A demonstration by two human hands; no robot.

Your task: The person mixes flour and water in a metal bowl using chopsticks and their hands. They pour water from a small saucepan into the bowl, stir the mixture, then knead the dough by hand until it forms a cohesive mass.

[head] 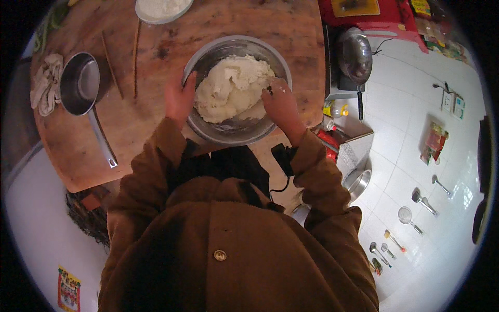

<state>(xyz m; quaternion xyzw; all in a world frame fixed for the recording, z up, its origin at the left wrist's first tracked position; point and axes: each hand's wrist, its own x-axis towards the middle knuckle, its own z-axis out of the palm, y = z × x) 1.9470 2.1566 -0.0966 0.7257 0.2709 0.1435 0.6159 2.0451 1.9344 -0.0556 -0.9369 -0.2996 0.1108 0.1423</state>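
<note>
A wide metal bowl [234, 137] stands near the front edge of the wooden table, and a large, lumpy mass of pale dough [230, 89] fills much of it. My left hand [181, 97] grips the bowl's left rim, its thumb along the rim and its other fingers partly hidden outside. Inside the bowl, my right hand [282, 103] has its fingers curled against the dough's right side, with bits of dough stuck to the knuckles. The fingertips there are hidden. Pale residue marks the bowl's inner wall.
On the wooden table [156, 148] lie a metal saucepan [80, 84], two thin sticks [136, 58] and a crumpled cloth [48, 85]. A bowl of flour [163, 8] stands at the far side. To the right are a wok [355, 56] and an oil bottle [335, 109]. Utensils [423, 201] hang on the tiled wall.
</note>
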